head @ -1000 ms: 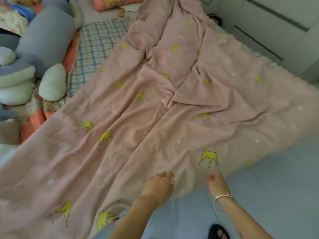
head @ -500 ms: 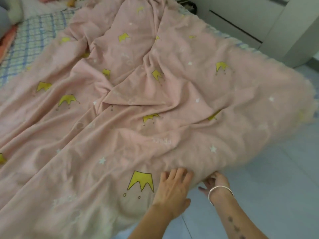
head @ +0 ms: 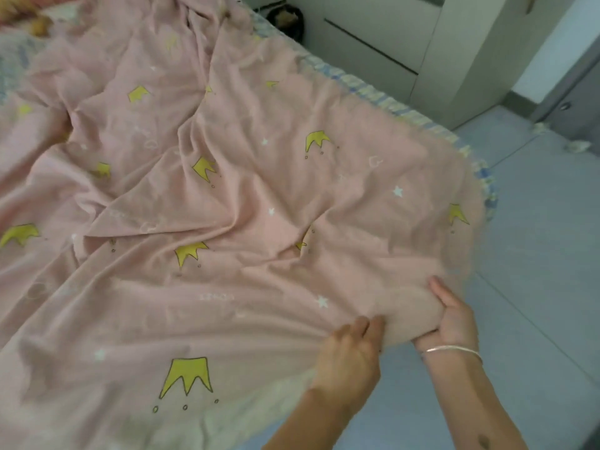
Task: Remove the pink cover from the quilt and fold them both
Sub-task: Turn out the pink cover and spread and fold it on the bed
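Note:
The pink cover (head: 259, 196) with yellow crowns and white stars lies wrinkled across the bed, the quilt hidden inside it. At its near edge my left hand (head: 349, 352) pinches the fabric with curled fingers. My right hand (head: 454, 316), with a silver bangle on the wrist, grips a bunched fold of the same edge, thumb on top and fingers under it. The two hands are about a hand's width apart, over the bed's near side.
A striped bed edge (head: 373, 89) shows along the right side of the cover. A pale cabinet (head: 406, 43) stands beyond the bed at the upper right. Grey tiled floor (head: 535, 254) runs along the right and bottom. A dark object (head: 287, 19) lies by the cabinet.
My view has swung right along the bed. Both hands moved right along the cover's near edge; the left went from flat on the fabric to pinching it, and the right now grips a fold.

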### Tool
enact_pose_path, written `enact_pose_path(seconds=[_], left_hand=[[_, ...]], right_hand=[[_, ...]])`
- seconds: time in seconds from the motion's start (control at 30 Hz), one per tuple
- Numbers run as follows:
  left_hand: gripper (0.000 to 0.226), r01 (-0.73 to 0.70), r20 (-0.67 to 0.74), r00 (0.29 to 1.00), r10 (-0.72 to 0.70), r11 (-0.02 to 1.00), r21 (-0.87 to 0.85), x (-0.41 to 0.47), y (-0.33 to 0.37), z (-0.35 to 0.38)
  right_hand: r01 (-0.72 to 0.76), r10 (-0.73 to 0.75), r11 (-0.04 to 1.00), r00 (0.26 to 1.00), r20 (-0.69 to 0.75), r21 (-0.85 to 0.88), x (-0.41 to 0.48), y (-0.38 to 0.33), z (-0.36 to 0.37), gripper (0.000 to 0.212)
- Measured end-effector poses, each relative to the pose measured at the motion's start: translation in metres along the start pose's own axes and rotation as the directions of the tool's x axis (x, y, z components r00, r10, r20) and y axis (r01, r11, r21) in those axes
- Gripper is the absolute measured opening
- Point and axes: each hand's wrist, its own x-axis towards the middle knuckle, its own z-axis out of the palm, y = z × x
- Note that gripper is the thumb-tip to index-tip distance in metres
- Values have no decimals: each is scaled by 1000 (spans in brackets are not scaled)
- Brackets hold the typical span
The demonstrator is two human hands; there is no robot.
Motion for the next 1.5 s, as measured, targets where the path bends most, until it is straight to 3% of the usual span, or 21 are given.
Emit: enact_pose_path(seconds=[0.07,0.1,0.13,0.17,0.23,0.27,0.33,0.4,0.43,0.53,0.63,0.73,0.8,0.93,1.0,1.07,1.2,1.27,1.33,1.43,1.5], left_hand=[[56,-70,63,995,79,988,-139,10,33,-7],[58,-82,118,988,102,984,-161,13,44,-4],[60,-88,202,973,113,987,-131,17,53,3],[62,-59,386,916,109,989,-138,20,59,10],[61,-17,720,687,94,993,-113,27,58,16],[57,3,758,649,64,996,-86,35,53,14],[46,105,672,741,-8,989,-104,62,40,5],[42,192,467,879,-93,967,-169,103,28,-10],[42,213,379,916,-131,960,-184,126,22,-18],[45,282,275,937,-216,932,-229,196,10,-43],[49,286,207,947,-246,938,-194,257,-4,-55],[51,383,198,919,-342,894,-232,315,-14,-56],[50,459,212,885,-415,855,-242,335,-15,-51],[47,541,306,831,-465,803,-249,366,-13,-42],[45,570,343,805,-484,792,-220,381,-6,-39],[42,608,356,775,-522,769,-198,394,2,-35],[42,680,354,721,-596,707,-193,420,33,-32],[43,683,340,708,-618,721,-112,440,63,-29],[50,753,351,640,-683,648,-112,464,92,-20],[49,831,418,546,-725,531,-165,489,125,0],[40,825,459,531,-712,559,-87,492,137,11]], right_hand=[[241,-242,970,970,-11,-15,0,-37,-14,32],[306,-311,943,950,-16,-134,1,-48,-28,25],[273,-302,918,951,-60,-286,8,-51,-45,21],[174,-250,891,959,-135,-420,15,-50,-61,24],[-68,-107,840,952,-286,-539,34,-39,-90,37],[-186,-6,806,947,-322,-562,42,-34,-96,32],[-295,84,716,936,-341,-632,46,-31,-91,8],[-273,60,675,946,-318,-685,59,-41,-77,59],[-214,-7,686,954,-300,-696,68,-53,-66,72],[-26,-199,631,961,-194,-775,112,-99,-16,55],[181,-278,510,960,38,-841,170,-135,45,51],[275,-317,413,937,146,-868,226,-159,88,59],[222,-307,307,943,125,-925,245,-172,98,59],[128,-100,233,989,107,-964,275,-190,96,59],[107,62,230,990,124,-967,287,-198,97,57],[108,206,230,966,157,-967,294,-206,97,37],[264,336,270,876,347,-926,301,-231,95,12],[381,265,345,837,479,-858,299,-264,86,25],[497,200,324,796,572,-805,296,-302,68,44],[375,412,167,813,410,-912,309,-328,24,55],[306,571,-170,806,159,-937,327,-319,-10,31]])
